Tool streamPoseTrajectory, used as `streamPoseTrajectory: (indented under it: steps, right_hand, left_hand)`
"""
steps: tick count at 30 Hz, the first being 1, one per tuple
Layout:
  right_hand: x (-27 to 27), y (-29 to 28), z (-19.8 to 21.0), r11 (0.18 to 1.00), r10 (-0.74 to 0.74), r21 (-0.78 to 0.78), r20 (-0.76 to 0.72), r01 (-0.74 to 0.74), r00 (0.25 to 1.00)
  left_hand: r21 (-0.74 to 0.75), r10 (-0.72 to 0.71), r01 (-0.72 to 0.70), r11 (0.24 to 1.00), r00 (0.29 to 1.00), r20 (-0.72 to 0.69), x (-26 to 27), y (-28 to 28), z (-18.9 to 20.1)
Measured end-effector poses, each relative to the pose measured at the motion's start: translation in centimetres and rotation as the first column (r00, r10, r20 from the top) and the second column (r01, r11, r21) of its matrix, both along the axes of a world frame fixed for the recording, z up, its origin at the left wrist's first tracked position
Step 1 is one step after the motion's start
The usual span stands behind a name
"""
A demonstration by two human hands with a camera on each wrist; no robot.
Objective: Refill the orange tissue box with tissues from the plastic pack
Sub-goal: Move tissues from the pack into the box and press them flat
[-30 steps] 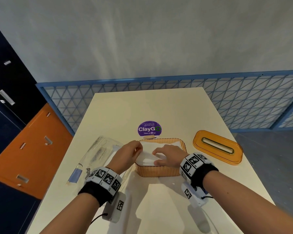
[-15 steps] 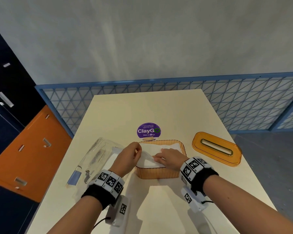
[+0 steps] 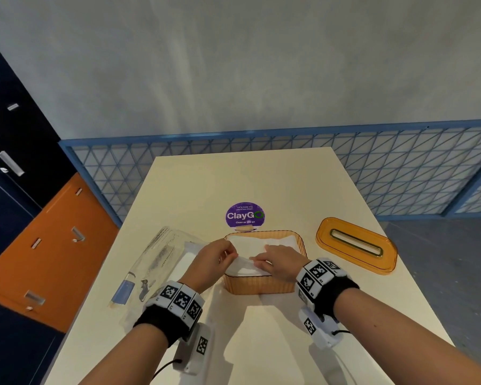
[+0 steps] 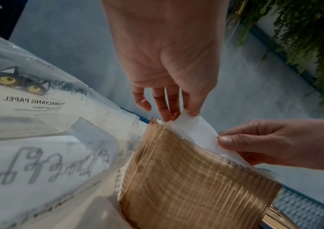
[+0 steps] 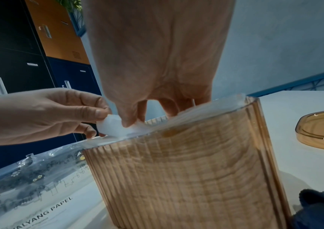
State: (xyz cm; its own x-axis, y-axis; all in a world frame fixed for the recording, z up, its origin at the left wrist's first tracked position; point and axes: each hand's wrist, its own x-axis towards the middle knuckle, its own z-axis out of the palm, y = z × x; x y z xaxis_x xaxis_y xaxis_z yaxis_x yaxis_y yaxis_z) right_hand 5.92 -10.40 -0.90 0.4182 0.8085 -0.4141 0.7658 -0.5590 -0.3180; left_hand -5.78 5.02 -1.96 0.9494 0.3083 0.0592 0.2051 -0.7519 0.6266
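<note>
Reading "TUWALYANG PAPEL", plastic pack (image 4: 39,99) flanks "ClayGo" sticker (image 3: 244,215).

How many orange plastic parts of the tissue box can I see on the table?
2. The open box stands in front of the person, filled with tissues. Its lid lies apart, to the right on the table.

**Orange, white, purple and blue**

The translucent orange ribbed plastic tissue box (image 3: 264,284) holds white folded tissues (image 3: 261,243). The flat amber-orange plastic lid (image 3: 356,244) has a gold-rimmed slot. The clear plastic pack (image 3: 161,257) bears grey script and a blue strip. The round purple sticker (image 3: 245,215) has white lettering on the cream surface (image 3: 261,179). Black-and-white square-patterned wristbands (image 3: 181,298). Blue triangle-mesh fence (image 3: 400,168).
</note>
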Motion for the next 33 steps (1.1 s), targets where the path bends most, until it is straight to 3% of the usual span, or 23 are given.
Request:
streamPoseTrajectory:
  steps: [19,27,33]
  right_hand:
    - [0.1,0.3,-0.1,0.998,-0.021,0.062,0.008,0.02,1.0]
    - [0.1,0.5,-0.2,0.996,-0.001,0.092,0.107,-0.009,0.994]
    - [-0.1,0.2,-0.8,0.994,0.019,0.107,0.184,-0.039,0.983]
  left_hand:
    - [-0.051,0.086,-0.088,0.995,0.995,-0.043,0.3,-0.1,0.6]
    - [0.12,0.032,-0.036,0.992,0.999,0.031,0.5,-0.6,0.2]
    - [0.373,-0.097,0.152,0.915,0.982,-0.163,0.5,-0.7,-0.8]
